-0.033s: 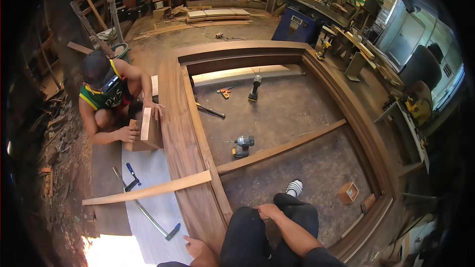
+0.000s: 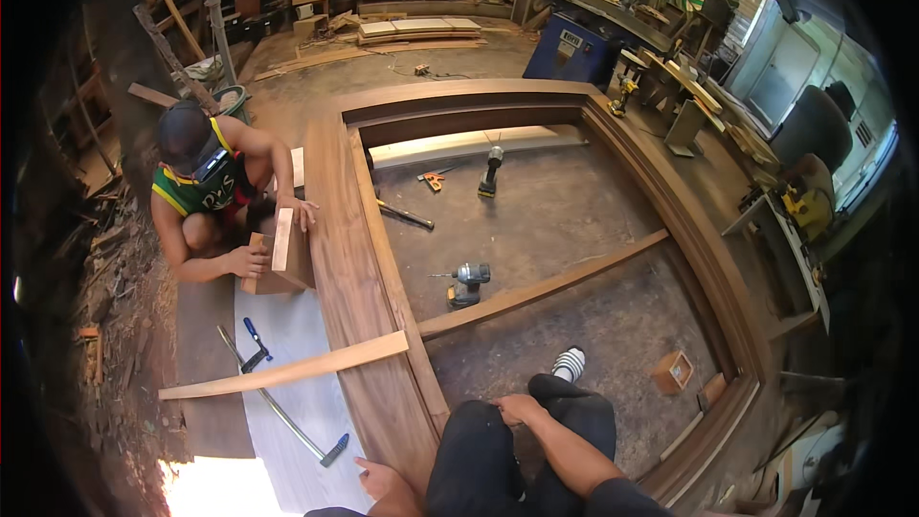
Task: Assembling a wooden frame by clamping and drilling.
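Observation:
My left hand (image 2: 384, 483) is at the near outer edge of a wide brown wooden board (image 2: 349, 278), one finger stretched out along it; the other fingers are partly hidden. It holds nothing that I can see. My right hand (image 2: 519, 409) rests loosely on my knee, nothing in it. The board is one side of a large wooden frame (image 2: 469, 89) around me. A light wood strip (image 2: 287, 370) lies across the board's outer side, over a bar clamp (image 2: 302, 431) with blue parts. Inside the frame, a cordless drill (image 2: 469, 284) lies beside a crosspiece (image 2: 546, 287).
Across the board, a co-worker (image 2: 215, 182) crouches, both hands on a wooden box-like piece (image 2: 287, 263). A second drill (image 2: 492, 170), an orange-handled tool (image 2: 435, 181), a hammer-like tool (image 2: 406, 215) and a small wooden box (image 2: 673, 372) are on the floor inside the frame. A blue machine (image 2: 567, 50) stands behind.

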A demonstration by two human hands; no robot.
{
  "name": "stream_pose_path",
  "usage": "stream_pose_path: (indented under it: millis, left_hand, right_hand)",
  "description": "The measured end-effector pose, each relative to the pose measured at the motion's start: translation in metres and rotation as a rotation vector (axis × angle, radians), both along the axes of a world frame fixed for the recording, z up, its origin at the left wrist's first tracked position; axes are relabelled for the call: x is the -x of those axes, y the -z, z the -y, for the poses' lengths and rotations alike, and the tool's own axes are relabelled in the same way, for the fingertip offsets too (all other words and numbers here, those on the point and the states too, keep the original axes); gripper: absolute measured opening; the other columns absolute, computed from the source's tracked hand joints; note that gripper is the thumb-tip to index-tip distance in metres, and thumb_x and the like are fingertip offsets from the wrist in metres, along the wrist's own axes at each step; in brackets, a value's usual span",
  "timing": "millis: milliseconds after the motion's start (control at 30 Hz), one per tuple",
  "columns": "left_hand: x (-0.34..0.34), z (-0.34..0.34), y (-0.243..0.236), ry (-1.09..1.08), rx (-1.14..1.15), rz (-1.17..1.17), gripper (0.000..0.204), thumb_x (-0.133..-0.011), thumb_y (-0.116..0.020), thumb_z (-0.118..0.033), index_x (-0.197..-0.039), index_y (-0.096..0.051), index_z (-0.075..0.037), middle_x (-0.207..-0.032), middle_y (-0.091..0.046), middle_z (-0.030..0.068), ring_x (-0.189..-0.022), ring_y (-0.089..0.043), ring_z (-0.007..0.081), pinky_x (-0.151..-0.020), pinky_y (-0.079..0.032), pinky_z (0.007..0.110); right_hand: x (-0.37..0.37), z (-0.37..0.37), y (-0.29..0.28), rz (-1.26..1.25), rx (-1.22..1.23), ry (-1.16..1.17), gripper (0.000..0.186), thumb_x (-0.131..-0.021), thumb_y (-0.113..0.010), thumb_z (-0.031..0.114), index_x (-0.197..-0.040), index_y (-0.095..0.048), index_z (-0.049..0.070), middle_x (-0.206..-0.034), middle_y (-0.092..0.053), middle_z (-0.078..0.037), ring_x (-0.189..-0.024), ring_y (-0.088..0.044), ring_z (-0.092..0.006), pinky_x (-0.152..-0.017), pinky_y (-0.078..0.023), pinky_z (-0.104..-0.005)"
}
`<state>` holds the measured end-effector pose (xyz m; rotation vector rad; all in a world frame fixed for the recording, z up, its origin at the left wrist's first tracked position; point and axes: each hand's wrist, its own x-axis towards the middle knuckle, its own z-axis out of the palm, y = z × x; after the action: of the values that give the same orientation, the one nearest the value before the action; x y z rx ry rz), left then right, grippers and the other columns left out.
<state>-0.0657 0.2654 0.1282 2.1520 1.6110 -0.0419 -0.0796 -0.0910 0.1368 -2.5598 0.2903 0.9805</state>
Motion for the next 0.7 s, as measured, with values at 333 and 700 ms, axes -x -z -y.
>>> stream_pose_path:
  millis: [333,700]
  left_hand:
    - [0.003,-0.009,0.012,0.009,0.021,-0.048,0.076,-0.1,-0.04,-0.067,-0.098,-0.076,0.0,-0.098,-0.074,0.0244,-0.093,-0.07,0.0448,-0.087,-0.051,0.057]
    - [0.004,-0.01,0.002,-0.006,0.02,-0.028,0.076,-0.1,-0.04,-0.067,-0.099,-0.076,0.0,-0.097,-0.074,0.0243,-0.093,-0.07,0.0445,-0.085,-0.052,0.056]
  right_hand:
    - [-0.007,-0.006,-0.014,0.02,-0.018,-0.001,0.049,-0.086,-0.059,0.015,-0.134,-0.066,0.015,-0.121,-0.072,-0.018,-0.113,-0.067,-0.0391,-0.095,-0.054,-0.0484]
    - [-0.006,-0.012,-0.019,0.033,-0.004,-0.035,0.048,-0.088,-0.057,0.019,-0.135,-0.065,0.017,-0.12,-0.072,-0.019,-0.111,-0.068,-0.0401,-0.095,-0.054,-0.0495]
